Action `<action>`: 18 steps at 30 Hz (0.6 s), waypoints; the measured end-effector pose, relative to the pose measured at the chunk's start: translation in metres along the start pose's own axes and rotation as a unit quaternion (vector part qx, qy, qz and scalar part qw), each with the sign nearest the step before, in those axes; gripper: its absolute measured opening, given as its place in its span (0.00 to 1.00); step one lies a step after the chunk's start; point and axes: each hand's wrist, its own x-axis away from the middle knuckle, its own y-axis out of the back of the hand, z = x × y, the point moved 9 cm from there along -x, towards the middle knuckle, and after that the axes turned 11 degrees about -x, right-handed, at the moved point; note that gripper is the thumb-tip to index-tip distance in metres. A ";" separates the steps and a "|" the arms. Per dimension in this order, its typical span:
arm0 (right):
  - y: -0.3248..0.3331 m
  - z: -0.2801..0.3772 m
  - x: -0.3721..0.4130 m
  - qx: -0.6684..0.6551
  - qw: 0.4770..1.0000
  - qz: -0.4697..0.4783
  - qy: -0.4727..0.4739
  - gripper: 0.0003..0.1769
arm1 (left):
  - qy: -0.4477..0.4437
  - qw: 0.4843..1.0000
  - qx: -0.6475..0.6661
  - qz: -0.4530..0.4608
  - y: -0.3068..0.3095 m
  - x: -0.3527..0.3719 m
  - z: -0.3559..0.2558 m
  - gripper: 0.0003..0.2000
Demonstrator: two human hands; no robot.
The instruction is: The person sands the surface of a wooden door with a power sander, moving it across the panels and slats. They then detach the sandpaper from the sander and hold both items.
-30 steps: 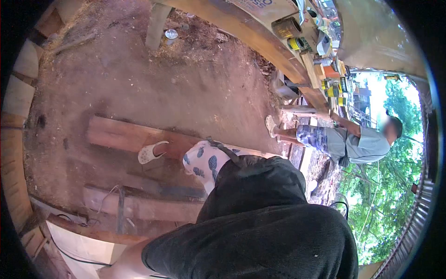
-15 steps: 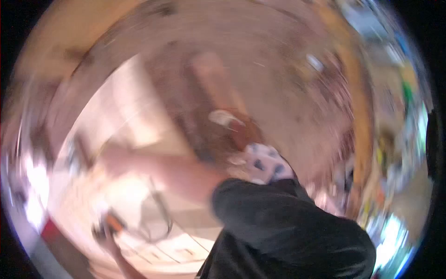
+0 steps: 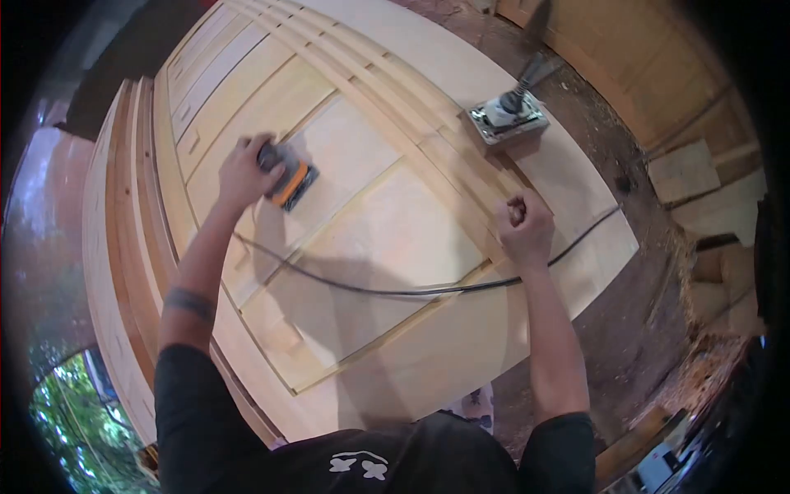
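Note:
My left hand (image 3: 245, 174) is wrapped round an orange and black power sander (image 3: 290, 183), which sits on a pale wooden panelled door (image 3: 395, 218). A black cable (image 3: 395, 291) runs from near the sander across the door and passes under my right wrist. My right hand (image 3: 527, 229) is closed in a fist over the door's right-hand rails. Whether anything lies inside that fist is hidden.
A rectangular silver-topped box (image 3: 506, 119) with a dark upright piece stands on the pale board beyond the rails. More boards (image 3: 136, 206) lie stacked at the left. Wood offcuts (image 3: 683, 171) rest on the dirt floor (image 3: 609, 354) at the right.
The view has swung from the blurred floor to the door. My left hand now has the sander on the panels, and my right hand has come over the rails.

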 end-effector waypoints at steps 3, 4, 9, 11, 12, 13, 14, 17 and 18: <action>-0.002 0.000 0.002 0.000 1.000 0.000 -0.006 0.11 | -0.001 1.000 -0.019 -0.001 -0.007 -0.048 -0.003 0.29; -0.002 0.001 0.002 -0.001 1.000 0.001 0.002 0.11 | -0.001 1.000 -0.013 0.000 -0.006 -0.061 -0.009 0.29; -0.003 -0.001 0.003 0.001 1.000 -0.001 0.029 0.09 | -0.054 0.999 -0.003 0.005 -0.005 -0.087 -0.051 0.29; -0.003 0.000 0.006 -0.013 0.999 -0.006 0.038 0.09 | -0.078 0.997 -0.002 -0.017 0.001 -0.081 -0.067 0.30; -0.002 0.000 0.005 -0.019 0.999 -0.007 0.042 0.09 | -0.090 0.996 0.007 -0.012 0.002 -0.075 -0.069 0.29; -0.003 0.000 0.004 -0.014 0.999 -0.008 0.041 0.09 | -0.104 0.994 0.014 -0.004 0.004 -0.070 -0.070 0.29; -0.003 -0.001 0.003 -0.010 0.999 -0.009 0.040 0.09 | -0.119 0.993 0.019 0.004 0.005 -0.066 -0.071 0.28; -0.006 -0.004 0.003 0.006 0.999 -0.001 0.038 0.08 | -0.055 0.998 0.006 -0.006 -0.003 -0.078 -0.040 0.28; -0.007 -0.004 0.003 0.011 0.999 0.000 0.038 0.08 | -0.037 0.999 0.001 -0.009 -0.005 -0.086 -0.031 0.29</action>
